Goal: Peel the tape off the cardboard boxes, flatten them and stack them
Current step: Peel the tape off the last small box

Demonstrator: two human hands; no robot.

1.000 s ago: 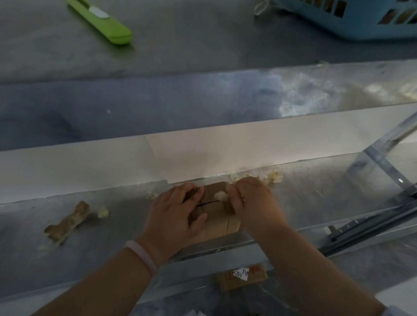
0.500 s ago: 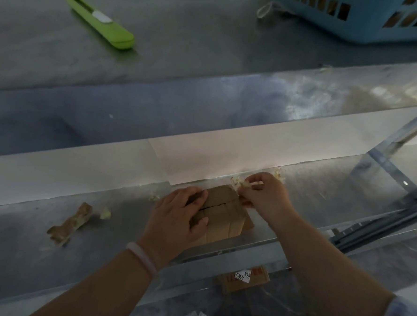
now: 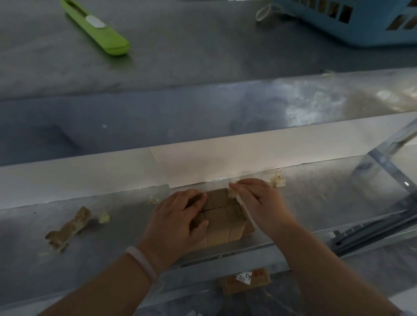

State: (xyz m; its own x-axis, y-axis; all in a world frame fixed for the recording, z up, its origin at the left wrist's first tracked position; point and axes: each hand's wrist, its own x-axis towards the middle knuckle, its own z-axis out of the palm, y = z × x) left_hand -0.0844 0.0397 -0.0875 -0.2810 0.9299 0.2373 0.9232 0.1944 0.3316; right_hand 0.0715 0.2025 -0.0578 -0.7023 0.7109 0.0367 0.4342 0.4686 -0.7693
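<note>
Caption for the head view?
Left hand holds a cardboard box while the right hand peels a tape strip off it.

A small cardboard box (image 3: 223,218), plain brown, sits on the metal shelf close to its near edge. Its top flaps are closed and meet at a dark seam running left to right. The left hand (image 3: 176,222) grips its left end. A pale tape strip (image 3: 245,210) stands lifted along the box's right edge, pinched at its far end by the right hand (image 3: 261,202). A crumpled brown wad of tape (image 3: 68,230) lies well to the left. Below the shelf lies a second cardboard box (image 3: 258,279), with red print and a white handwritten label.
</note>
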